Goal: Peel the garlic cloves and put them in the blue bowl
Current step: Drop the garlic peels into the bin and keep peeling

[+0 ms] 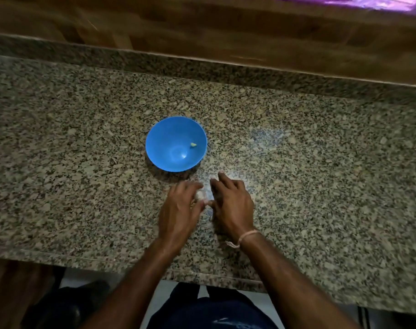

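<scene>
A blue bowl [176, 143] stands on the speckled granite counter [321, 162], with one small pale garlic piece [193, 145] lying inside it. Just in front of the bowl, my left hand [178, 212] and my right hand [230, 200] are close together over the counter. A whitish garlic lump [200, 195] shows between them, at the fingers of my left hand, which seem to curl round it. The picture is blurred there. My right hand's fingers stretch forward toward the bowl, with its thumb near the garlic.
A wooden wall panel [226, 32] runs along the back of the counter. The counter's front edge [202, 276] is near my body, with dark trousers and pale floor below it. A thread bracelet [246, 236] is on my right wrist.
</scene>
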Demonstrator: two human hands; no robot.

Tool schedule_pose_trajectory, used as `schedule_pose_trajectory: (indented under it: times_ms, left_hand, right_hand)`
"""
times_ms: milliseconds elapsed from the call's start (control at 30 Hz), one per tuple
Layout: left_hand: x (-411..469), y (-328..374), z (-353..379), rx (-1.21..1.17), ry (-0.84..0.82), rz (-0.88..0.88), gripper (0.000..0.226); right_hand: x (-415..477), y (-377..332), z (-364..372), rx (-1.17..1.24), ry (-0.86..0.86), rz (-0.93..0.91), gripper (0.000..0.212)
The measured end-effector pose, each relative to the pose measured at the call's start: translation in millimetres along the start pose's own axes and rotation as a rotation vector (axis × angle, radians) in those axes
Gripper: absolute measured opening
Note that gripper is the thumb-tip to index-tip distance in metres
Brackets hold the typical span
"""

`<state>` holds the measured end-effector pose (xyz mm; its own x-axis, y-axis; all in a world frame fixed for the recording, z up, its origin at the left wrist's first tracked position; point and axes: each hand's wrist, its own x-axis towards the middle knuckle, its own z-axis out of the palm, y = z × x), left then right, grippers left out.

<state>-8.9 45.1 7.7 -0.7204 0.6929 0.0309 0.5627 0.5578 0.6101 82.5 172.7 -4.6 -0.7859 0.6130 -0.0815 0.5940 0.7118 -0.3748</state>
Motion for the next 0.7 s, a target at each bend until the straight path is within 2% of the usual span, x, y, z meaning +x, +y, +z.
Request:
schedule_pose_trajectory:
  times_ms: [100,167,200,267,300,367,467,700]
  left_hand:
    - [-8.8,-8.4,21.6,-0.051,-0.055,-0.06,0.033]
    - [-5.5,-7.7,27.5,-0.217,-0.033,-0.182,0.029]
    - [-2.6,-6.5,28.1,-0.414,-0.041,-0.309,0.028]
    - [1.4,0.8,23.0,-0.931,-0.104,-0.599,0.028]
    - [2.1,5.9,19.8,-1.164,-0.135,-0.688,0.03]
    - [0.8,16.7,13.3,-1.458,-0.164,-0.768,0.037]
    - [-4.7,30.9,8.3,-1.586,-0.17,-0.772,0.042]
    - [-13.4,48.2,2.9,-1.504,-0.205,-0.66,0.048]
  right_hand:
    - [-4.0,10.8,-3.3,0.103,0.001,-0.029,0.051]
    - [-7.8,19.2,-1.2,0.186,-0.005,-0.044,0.046]
    - [-10.0,23.6,0.5,0.27,-0.005,-0.036,0.043]
    - [-14.6,27.3,-1.1,0.609,-0.031,0.067,0.04]
    - [-16.8,26.4,-5.3,0.795,-0.066,0.134,0.039]
    - [-21.7,22.7,-15.7,1.026,-0.097,0.171,0.034]
    - [-31.3,17.3,-26.5,1.158,-0.06,0.127,0.03]
    - [-40.1,15.6,-46.4,1.101,0.056,0.076,0.024]
